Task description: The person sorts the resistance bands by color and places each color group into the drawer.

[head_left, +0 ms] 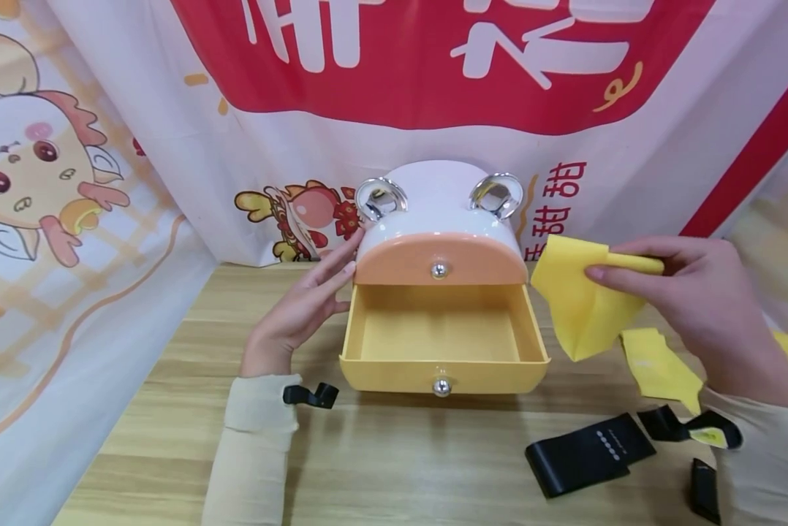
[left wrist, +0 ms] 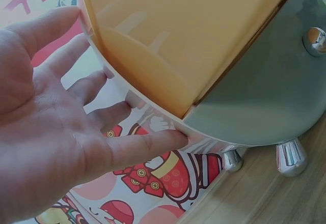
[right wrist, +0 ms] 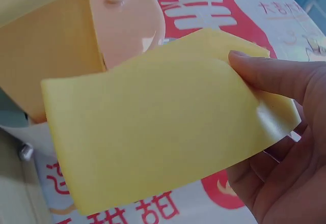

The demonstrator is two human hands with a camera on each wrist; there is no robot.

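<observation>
A rounded storage box (head_left: 441,212) with silver ear-like rings has its yellow drawer (head_left: 443,376) pulled out, nothing inside it. My left hand (head_left: 302,307) touches the box's left side; in the left wrist view, the fingers of the left hand (left wrist: 76,117) are spread along its curved edge. Right of the drawer, my right hand (head_left: 703,292) pinches a yellow sheet (head_left: 578,296) between thumb and fingers. The right wrist view shows the sheet (right wrist: 142,132) hanging flat and the thumb of the right hand (right wrist: 280,112) on its near end.
Another yellow piece (head_left: 657,365) lies under my right forearm. A black strap piece (head_left: 591,453) and a curled black strip (head_left: 686,427) are at the right front, with a small black piece (head_left: 704,489). A black band (head_left: 311,395) sits by the left cuff. Printed cloth hangs behind.
</observation>
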